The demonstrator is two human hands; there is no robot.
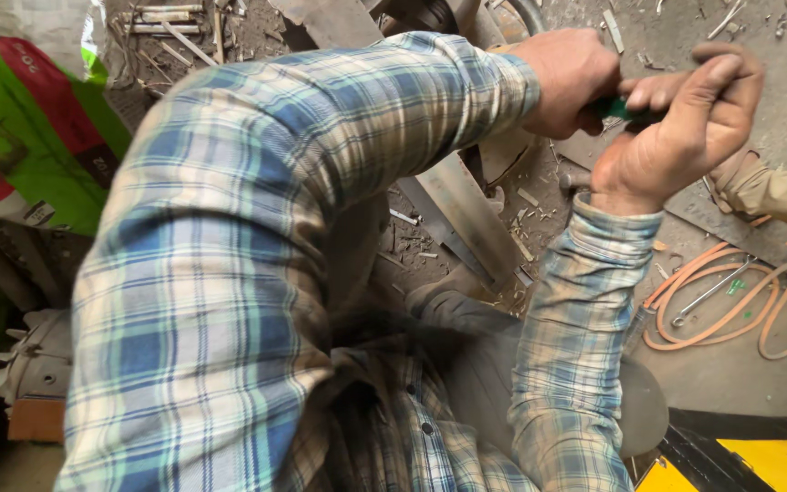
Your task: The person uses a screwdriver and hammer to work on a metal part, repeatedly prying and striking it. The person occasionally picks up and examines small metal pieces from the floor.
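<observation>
Two hands meet near one o'clock of the view, both closed about one small green tool handle (614, 107), of which only a short stretch shows between them. The left hand (568, 80), coming in from eleven o'clock on a plaid sleeve (321, 137) of blue, green and cream, is curled into a tight fist over the handle's left end, knuckles up, with no gap showing between the fingers. The right hand (676, 128), rising from five o'clock on its own plaid cuff, is half closed: its fingers (662, 89) fold over the handle from above and the thumb (726, 77) arches up and across, so the palm side faces the camera. What the handle belongs to I cannot tell, since both hands cover the rest. Below them, toward six o'clock, a grey metal strip (471, 214) lies slanted on the dusty floor (758, 364) among wood chips. At four o'clock an orange hose (730, 314) loops on the floor, with a steel wrench (708, 293) lying within the loops. At three o'clock another person's tan sleeve (776, 189) reaches in from the edge. A green and red printed sack (20, 137) fills nine o'clock, and a yellow and black box (758, 460) sits at the five o'clock corner.
</observation>
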